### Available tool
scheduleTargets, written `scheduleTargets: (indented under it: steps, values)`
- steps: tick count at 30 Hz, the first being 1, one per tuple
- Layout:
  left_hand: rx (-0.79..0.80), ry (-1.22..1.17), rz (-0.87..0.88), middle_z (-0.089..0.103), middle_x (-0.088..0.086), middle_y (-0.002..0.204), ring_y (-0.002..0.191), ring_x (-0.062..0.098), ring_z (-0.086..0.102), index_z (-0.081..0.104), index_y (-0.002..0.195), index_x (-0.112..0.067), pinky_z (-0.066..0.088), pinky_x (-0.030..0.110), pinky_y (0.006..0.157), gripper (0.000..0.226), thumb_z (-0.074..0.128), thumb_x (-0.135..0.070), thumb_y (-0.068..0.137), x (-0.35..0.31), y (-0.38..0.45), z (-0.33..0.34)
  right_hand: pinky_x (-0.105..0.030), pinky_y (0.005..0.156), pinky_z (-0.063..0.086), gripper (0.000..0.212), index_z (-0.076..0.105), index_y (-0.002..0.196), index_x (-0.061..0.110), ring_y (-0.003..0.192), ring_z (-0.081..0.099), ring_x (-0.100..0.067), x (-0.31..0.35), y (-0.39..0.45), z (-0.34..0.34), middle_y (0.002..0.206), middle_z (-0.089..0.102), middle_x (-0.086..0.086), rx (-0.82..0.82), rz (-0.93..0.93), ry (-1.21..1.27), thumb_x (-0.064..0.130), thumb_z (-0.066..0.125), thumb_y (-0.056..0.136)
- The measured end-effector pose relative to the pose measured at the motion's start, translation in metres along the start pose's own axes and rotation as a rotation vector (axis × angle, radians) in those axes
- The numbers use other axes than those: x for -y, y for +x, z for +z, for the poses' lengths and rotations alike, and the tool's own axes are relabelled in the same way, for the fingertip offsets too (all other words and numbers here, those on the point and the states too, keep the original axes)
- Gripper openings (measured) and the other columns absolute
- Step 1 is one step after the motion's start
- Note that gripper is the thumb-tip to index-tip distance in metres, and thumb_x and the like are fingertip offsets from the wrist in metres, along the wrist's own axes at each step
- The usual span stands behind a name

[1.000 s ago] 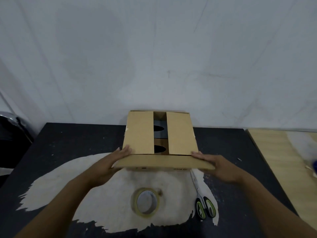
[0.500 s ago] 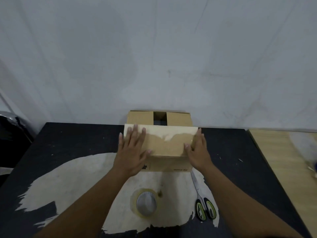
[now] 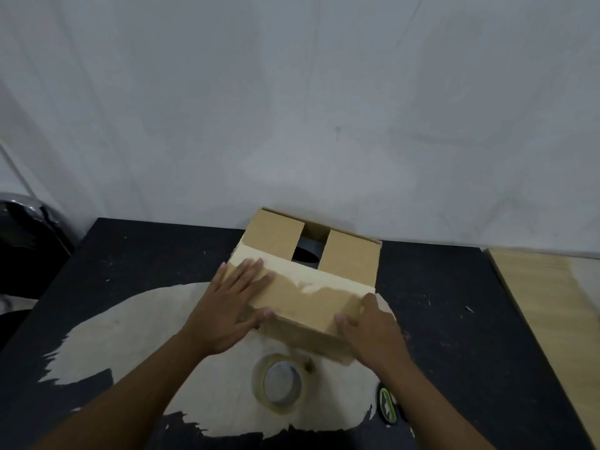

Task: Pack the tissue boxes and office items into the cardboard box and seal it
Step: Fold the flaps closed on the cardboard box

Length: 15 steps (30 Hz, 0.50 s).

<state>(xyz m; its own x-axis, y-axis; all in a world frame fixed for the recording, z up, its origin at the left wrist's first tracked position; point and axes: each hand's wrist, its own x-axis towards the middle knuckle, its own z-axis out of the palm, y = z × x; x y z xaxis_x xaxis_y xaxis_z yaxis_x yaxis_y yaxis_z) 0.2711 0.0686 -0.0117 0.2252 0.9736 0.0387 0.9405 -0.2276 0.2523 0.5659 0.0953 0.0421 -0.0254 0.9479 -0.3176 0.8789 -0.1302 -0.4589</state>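
Both hands flat, fingers spread: left hand [image 3: 231,309] & right hand [image 3: 373,332] press near flap [image 3: 305,295] down on cardboard box [image 3: 349,266], gripping nothing. Prob. holding it shut for taping; tape roll [image 3: 281,383] waits just in front.

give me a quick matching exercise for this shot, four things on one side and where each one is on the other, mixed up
Things
1. left hand
2. right hand
3. tape roll
4. scissors

Places
A. flat on the table, just in front of the cardboard box
B. at the box's near right corner
C. pressed flat on the folded front flap
D. near table edge, partly hidden by the right forearm

Pairs: 1-C, 2-B, 3-A, 4-D
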Motion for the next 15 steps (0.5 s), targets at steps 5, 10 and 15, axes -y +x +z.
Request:
scheduleTargets:
  steps: [5, 10, 15]
  values:
    - [0.011, -0.092, 0.034, -0.003, -0.017, 0.171, 0.156, 0.003, -0.011, 0.009, 0.161, -0.045, -0.005, 0.047, 0.128, 0.069, 0.030, -0.071, 0.101, 0.010, -0.005, -0.006, -0.038, 0.078, 0.051, 0.038, 0.045, 0.111, 0.027, 0.094, 0.058, -0.024, 0.008, 0.016, -0.032, 0.108, 0.053, -0.001, -0.004, 0.115, -0.002, 0.054, 0.055, 0.087]
    - [0.008, -0.142, -0.016, 0.002, -0.018, 0.170, 0.156, 0.001, -0.009, 0.017, 0.160, -0.045, -0.004, 0.048, 0.128, 0.070, 0.032, -0.074, 0.098, 0.008, -0.005, -0.004, -0.045, 0.087, 0.055, 0.077, 0.046, 0.131, 0.013, 0.101, 0.061, -0.029, 0.008, 0.107, -0.042, 0.117, 0.059, -0.009, 0.043, 0.374, 0.663, 0.060, 0.069, 0.074]
    - [0.023, -0.145, -0.037, 0.003, -0.018, 0.170, 0.156, 0.002, -0.007, 0.018, 0.160, -0.045, -0.004, 0.048, 0.128, 0.072, 0.029, -0.078, 0.096, 0.009, -0.003, -0.004, -0.053, 0.094, 0.052, 0.072, 0.060, 0.125, 0.021, 0.103, 0.066, -0.033, -0.004, 0.160, -0.031, 0.114, 0.068, -0.009, 0.170, 0.485, 1.002, 0.066, 0.071, 0.070]
